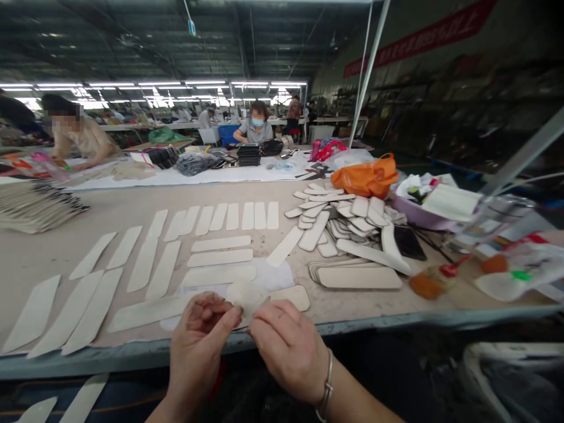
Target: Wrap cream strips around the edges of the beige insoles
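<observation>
My left hand (200, 332) pinches a thin, pale, translucent piece (247, 295) between thumb and fingers at the table's front edge. Close beside it, my right hand (288, 346), a metal bangle at the wrist, has its fingertips pressed together at the other side of that piece. What exactly lies between the right fingertips is hidden. Just beyond the right hand lies a cream strip with rounded corners (293, 298). Farther in, long cream strips (220, 275) lie flat over a whitish sheet (279, 275).
Rows of cream strips (163, 270) cover the table's left and middle. A heap of edged pieces (335, 220) lies right, near an orange bag (365, 176), a purple basin (414, 214), a dark phone (409, 242) and an amber bottle (434, 282). Co-workers sit beyond.
</observation>
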Motion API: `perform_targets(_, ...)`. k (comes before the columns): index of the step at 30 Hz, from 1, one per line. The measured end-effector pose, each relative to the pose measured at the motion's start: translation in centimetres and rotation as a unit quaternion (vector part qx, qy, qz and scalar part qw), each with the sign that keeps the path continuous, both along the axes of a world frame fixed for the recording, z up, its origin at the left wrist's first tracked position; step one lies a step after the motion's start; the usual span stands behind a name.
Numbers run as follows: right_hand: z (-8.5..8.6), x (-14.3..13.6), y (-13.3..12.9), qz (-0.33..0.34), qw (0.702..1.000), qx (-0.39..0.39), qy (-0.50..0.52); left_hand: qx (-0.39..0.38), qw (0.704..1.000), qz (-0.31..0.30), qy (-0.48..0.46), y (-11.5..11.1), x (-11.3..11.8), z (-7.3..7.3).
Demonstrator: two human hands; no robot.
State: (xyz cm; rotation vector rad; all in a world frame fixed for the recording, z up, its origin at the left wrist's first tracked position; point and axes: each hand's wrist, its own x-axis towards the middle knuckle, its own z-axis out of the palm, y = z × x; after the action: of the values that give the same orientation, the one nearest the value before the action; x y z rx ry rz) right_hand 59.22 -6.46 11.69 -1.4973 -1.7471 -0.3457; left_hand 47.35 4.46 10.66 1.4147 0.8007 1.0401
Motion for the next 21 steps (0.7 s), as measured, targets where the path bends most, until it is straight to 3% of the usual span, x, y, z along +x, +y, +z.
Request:
perform_targets(6,-1.0,1.2,-0.4,-0.025,0.999,0.038,-0.018,0.003,0.999,-0.019,0.038,-1.3,1.7,0.4)
perform_targets(11,-1.2,2.4,-0.9,-0.082,0.995,0.049,0.02,-0.028,0.996,-0.077,0.042,-1.2,3.0,0.3)
perform_targets(16,-0.6,4.8,-1.4,-0.192,0.967,0.102,0.132,-0.036,0.994,-0.08,0.067,-0.6,0.8,-2.3)
perform_targets(21,-0.1,5.9,-2.1,-0.236,0.939,0.138,0.207,-0.213,0.959,-0.125,0.142,-0.8,-1.9,-6.0)
